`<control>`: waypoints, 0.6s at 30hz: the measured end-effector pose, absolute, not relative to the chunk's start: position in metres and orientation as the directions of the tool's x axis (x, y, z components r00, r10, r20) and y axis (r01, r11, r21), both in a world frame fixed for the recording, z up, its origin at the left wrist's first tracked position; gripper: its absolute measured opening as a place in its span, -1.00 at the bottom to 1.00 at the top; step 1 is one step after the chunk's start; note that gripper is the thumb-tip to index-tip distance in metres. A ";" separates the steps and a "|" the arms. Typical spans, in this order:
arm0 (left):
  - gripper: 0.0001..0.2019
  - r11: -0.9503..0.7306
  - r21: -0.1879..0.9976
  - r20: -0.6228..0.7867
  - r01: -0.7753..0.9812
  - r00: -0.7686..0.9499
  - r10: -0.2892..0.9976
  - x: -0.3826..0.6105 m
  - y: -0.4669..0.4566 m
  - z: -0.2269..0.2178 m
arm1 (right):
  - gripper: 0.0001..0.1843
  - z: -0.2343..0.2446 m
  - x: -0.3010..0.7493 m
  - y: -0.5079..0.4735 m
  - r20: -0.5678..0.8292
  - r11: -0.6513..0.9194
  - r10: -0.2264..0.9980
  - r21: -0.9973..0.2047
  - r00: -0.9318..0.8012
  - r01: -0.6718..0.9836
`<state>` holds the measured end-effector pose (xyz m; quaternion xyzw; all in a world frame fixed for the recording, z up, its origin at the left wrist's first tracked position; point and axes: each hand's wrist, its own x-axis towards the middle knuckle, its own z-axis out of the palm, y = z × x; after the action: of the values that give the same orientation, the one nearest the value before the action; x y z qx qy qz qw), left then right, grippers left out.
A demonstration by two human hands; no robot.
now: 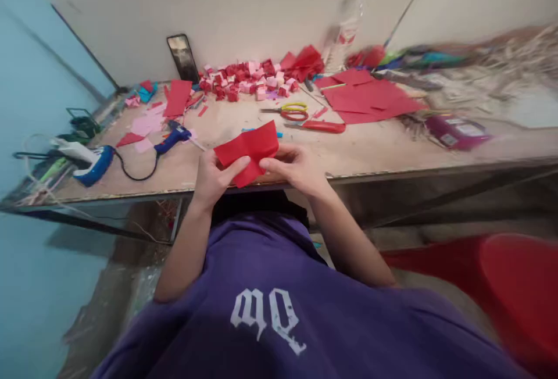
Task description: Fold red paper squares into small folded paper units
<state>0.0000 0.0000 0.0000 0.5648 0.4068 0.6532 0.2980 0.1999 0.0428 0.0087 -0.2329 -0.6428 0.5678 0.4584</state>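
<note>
A folded piece of red paper [250, 149] is held over the near edge of the wooden table [370, 155]. My left hand [214, 179] grips its left side, thumb pressed on top of the paper. My right hand [293, 168] pinches its right edge, fingers curled. Both hands are closed on the paper, just above the table edge in front of my purple shirt.
On the table lie a blue glue gun [173, 138], another blue-and-white tool [89, 164] with a black cord, scissors [290, 111], a red-handled cutter [321, 127], red paper sheets [368, 99], a pile of small red and pink folded pieces [248, 79], a phone [183, 58] against the wall, and a purple packet [457, 131]. A red chair [518, 292] stands at right.
</note>
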 end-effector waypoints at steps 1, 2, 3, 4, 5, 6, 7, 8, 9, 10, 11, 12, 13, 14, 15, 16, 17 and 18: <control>-0.66 -0.493 0.867 0.498 0.079 -0.175 0.849 0.001 -0.001 0.000 | -0.82 0.009 0.199 0.043 0.336 0.263 0.822 -0.940 -0.460 -0.217; -0.65 -0.495 0.865 0.502 0.085 -0.166 0.849 0.001 -0.002 0.000 | -0.82 0.009 0.199 0.042 0.345 0.276 0.824 -0.937 -0.449 -0.214; -0.65 -0.498 0.863 0.506 0.089 -0.156 0.848 0.001 -0.002 -0.001 | -0.82 0.009 0.198 0.042 0.351 0.285 0.827 -0.935 -0.439 -0.211; -0.65 -0.502 0.860 0.511 0.092 -0.146 0.847 0.001 -0.003 -0.001 | -0.82 0.009 0.198 0.042 0.355 0.292 0.831 -0.934 -0.429 -0.208; -0.67 -0.511 0.855 0.519 0.089 -0.134 0.844 0.001 -0.003 -0.002 | -0.82 0.008 0.197 0.041 0.353 0.291 0.836 -0.934 -0.421 -0.205; -0.69 -0.519 0.850 0.526 0.086 -0.123 0.842 0.001 -0.003 -0.003 | -0.81 0.008 0.197 0.041 0.350 0.289 0.841 -0.935 -0.413 -0.204; -0.70 -0.521 0.849 0.527 0.085 -0.111 0.842 0.001 -0.003 -0.004 | -0.81 0.008 0.196 0.041 0.348 0.288 0.846 -0.936 -0.403 -0.202; -0.71 -0.519 0.851 0.526 0.087 -0.102 0.845 0.000 -0.003 -0.005 | -0.80 0.007 0.196 0.041 0.348 0.291 0.851 -0.936 -0.394 -0.199; -0.71 -0.513 0.853 0.521 0.092 -0.095 0.848 0.000 -0.004 -0.005 | -0.79 0.007 0.196 0.041 0.350 0.296 0.855 -0.935 -0.383 -0.193; -0.71 -0.507 0.856 0.515 0.098 -0.089 0.852 0.000 -0.004 -0.005 | -0.78 0.006 0.195 0.041 0.353 0.303 0.859 -0.935 -0.370 -0.185; -0.71 -0.506 0.857 0.514 0.102 -0.082 0.854 0.000 -0.004 -0.005 | -0.77 0.006 0.195 0.041 0.355 0.310 0.863 -0.934 -0.359 -0.177; -0.71 -0.508 0.855 0.517 0.104 -0.076 0.853 0.000 -0.004 -0.004 | -0.76 0.006 0.195 0.041 0.357 0.315 0.866 -0.933 -0.350 -0.172; -0.72 -0.511 0.852 0.520 0.110 -0.071 0.851 0.000 -0.004 -0.003 | -0.76 0.006 0.195 0.041 0.358 0.317 0.867 -0.933 -0.345 -0.172; -0.72 -0.512 0.851 0.522 0.118 -0.069 0.850 0.000 -0.005 -0.003 | -0.77 0.007 0.195 0.040 0.360 0.316 0.867 -0.932 -0.345 -0.179; -0.71 -0.511 0.850 0.522 0.130 -0.071 0.850 0.000 -0.005 -0.002 | -0.77 0.007 0.195 0.040 0.363 0.314 0.865 -0.930 -0.348 -0.190; -0.70 -0.509 0.849 0.522 0.141 -0.077 0.849 0.001 -0.005 -0.002 | -0.78 0.007 0.194 0.040 0.365 0.311 0.861 -0.929 -0.353 -0.202; -0.70 -0.507 0.848 0.523 0.154 -0.084 0.848 0.001 -0.005 -0.002 | -0.78 0.008 0.194 0.040 0.369 0.310 0.858 -0.927 -0.356 -0.212; -0.71 -0.504 0.847 0.523 0.168 -0.089 0.848 0.001 -0.005 -0.002 | -0.77 0.008 0.194 0.040 0.370 0.309 0.857 -0.926 -0.359 -0.216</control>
<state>0.0009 -0.0051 -0.0025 0.6150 0.4131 0.6115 0.2778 0.1942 0.0398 0.0076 -0.2535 -0.6314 0.5301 0.5060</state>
